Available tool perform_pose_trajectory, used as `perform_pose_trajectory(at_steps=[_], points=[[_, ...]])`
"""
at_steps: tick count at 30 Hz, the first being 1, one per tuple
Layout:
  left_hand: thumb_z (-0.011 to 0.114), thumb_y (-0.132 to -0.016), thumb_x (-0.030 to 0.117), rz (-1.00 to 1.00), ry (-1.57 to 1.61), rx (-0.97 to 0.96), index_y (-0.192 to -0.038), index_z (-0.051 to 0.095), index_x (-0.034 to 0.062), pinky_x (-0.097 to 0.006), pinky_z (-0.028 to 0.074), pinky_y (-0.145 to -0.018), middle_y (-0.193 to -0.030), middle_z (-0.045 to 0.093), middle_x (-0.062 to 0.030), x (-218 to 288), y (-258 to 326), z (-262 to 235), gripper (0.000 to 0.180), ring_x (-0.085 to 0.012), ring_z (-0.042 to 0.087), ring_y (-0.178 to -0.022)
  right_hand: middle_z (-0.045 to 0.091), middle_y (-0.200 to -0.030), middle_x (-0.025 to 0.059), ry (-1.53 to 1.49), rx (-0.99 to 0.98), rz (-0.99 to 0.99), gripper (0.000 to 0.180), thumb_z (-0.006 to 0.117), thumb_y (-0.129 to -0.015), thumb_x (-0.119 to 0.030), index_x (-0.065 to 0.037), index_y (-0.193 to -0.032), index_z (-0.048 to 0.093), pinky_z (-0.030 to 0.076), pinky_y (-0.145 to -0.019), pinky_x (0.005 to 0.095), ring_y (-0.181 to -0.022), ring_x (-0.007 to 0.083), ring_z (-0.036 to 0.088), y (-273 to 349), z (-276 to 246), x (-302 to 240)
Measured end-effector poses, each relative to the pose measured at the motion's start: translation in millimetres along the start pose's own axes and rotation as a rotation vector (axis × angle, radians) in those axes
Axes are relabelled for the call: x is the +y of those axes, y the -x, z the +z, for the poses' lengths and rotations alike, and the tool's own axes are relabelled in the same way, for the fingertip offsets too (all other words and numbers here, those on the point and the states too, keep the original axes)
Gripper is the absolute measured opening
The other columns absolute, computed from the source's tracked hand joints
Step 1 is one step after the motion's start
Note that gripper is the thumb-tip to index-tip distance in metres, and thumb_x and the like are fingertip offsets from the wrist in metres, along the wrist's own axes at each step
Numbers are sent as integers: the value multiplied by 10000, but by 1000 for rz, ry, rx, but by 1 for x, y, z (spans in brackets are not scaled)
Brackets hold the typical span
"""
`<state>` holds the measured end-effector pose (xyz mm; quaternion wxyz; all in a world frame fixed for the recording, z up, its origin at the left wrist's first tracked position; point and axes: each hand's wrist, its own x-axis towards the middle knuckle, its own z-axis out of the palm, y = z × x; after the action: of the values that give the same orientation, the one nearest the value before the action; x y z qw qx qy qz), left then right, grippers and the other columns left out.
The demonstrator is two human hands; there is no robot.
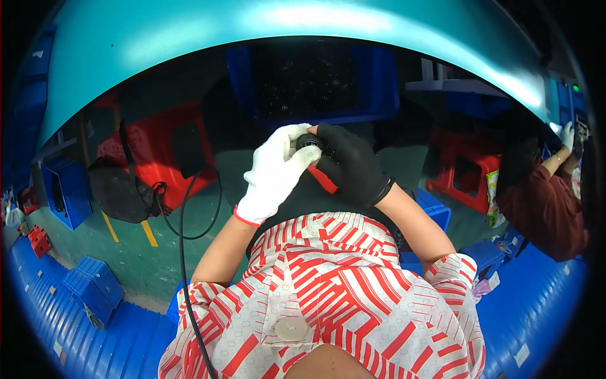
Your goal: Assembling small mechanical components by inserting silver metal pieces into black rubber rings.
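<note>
A small black round part with a ribbed-looking side (308, 141) is pinched between my two hands, in front of my body. My left hand (276, 165), in a white knit glove with a red cuff edge, closes its thumb and fingers around it. From the other side my right hand (353, 161), in a black glove with a bare fingertip showing, presses its fingers against the same part. The right fingers partly cover it, so its exact kind cannot be made out. Just beyond both hands sits a blue bin (390, 101) with many small dark pieces inside.
A turquoise curved surface (189, 38) spans the far side. Red stools (148, 148) stand left and right, a black bag (120, 189) by the left one. A black cable (183, 252) runs down my left side. At the far right another person's sleeve (536, 202) shows.
</note>
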<state>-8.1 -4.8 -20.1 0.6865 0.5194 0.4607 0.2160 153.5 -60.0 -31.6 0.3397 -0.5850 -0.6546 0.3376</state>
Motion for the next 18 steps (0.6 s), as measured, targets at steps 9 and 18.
perform_pose_trajectory(at_steps=[9,18], points=[[627,-845,47,-170,129,-97,-1155,540,-53,-262,544,-769,-953,653,-130,6,-3,-10,337,-158,658,-836,651,-961,165,9,-2,51,323,694,-798,-140,-32,-1086,596,518,-736,355,-846,300,651,0,-1,-14],[606,-867,94,-109,304,-75,-1193,524,-59,-223,546,-657,-979,637,-137,1,-6,-14,369,-139,651,-785,612,-1129,156,-204,-161,138,472,682,-811,-91,-15,-1248,521,485,-867,323,-1024,223,612,-4,-13,-4]])
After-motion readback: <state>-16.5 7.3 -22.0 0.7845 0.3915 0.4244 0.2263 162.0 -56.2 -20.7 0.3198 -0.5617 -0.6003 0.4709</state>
